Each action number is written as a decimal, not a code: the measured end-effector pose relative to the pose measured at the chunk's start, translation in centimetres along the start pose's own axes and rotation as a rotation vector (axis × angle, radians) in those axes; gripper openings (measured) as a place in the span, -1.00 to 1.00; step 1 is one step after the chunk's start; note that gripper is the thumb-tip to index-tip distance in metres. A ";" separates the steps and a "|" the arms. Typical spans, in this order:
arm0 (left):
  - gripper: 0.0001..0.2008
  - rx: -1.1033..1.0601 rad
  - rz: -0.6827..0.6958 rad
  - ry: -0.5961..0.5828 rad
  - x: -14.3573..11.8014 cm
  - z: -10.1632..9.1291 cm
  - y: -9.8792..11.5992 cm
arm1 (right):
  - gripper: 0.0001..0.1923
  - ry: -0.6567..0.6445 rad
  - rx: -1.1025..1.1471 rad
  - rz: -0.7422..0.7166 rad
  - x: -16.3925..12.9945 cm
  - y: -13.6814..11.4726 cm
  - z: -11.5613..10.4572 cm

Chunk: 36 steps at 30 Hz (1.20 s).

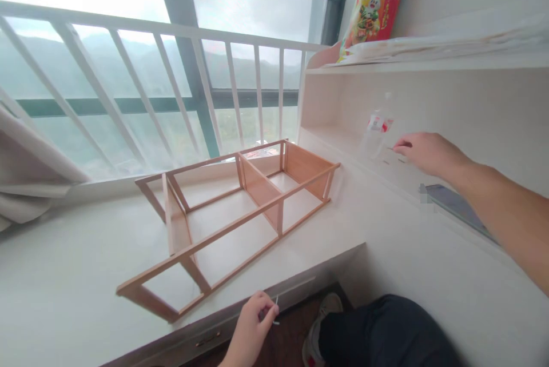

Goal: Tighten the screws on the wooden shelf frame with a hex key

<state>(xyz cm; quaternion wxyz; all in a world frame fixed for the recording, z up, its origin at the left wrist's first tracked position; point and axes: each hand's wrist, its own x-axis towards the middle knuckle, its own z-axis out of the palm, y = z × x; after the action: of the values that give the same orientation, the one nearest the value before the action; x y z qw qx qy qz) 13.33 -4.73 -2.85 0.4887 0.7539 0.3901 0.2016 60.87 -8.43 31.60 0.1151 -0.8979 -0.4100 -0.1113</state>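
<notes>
1. Pale wood first: a small stick (389, 148) lies on the desk's raised back ledge, and the right hand (422, 152) is right on it, thumb and forefinger pinched together at its near end.
2. That right arm comes in from the right edge, stretched long across the desk (407, 252), wrist level, knuckles up, palm down.
3. Just beyond the fingertips stands a clear bottle (377, 130) with a red-and-white label, close to the stick, against the back panel.
4. Behind the wrist, a dark phone (457, 207) lies flat on the ledge, partly under the forearm.
5. Down low, the left hand (253, 327) hangs off the desk's front edge, fingers curled shut round a thin metal piece (277, 312); too small to say what it is.
6. Between the hands, nearer the window, a wooden rack (231, 218) lies on its side on the white top, dividers showing, touched by neither hand.
7. Up on the shelf, a colourful bag (373, 4) leans against the wall.
8. Below the desk: a dark trouser knee (386, 327) and a shoe (319, 327).
</notes>
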 end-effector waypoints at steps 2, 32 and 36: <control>-0.68 -0.026 0.005 0.036 -1.6 -0.9 0.9 | -0.79 0.011 0.069 -0.102 -3.5 -2.5 0.6; -0.71 -0.078 0.219 0.718 -6.2 -8.2 -1.3 | -0.80 -0.211 1.091 -0.637 -29.7 -34.6 14.1; -0.70 -0.088 0.210 0.758 -5.6 -8.2 -1.2 | -0.80 -0.137 1.068 -0.683 -30.1 -34.8 13.9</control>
<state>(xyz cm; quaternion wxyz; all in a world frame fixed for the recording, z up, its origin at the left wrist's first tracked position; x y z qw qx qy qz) 3.86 -4.11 0.14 0.3187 0.6402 0.4544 0.5311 16.62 -3.50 13.53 0.4782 -0.5408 -0.6786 0.1358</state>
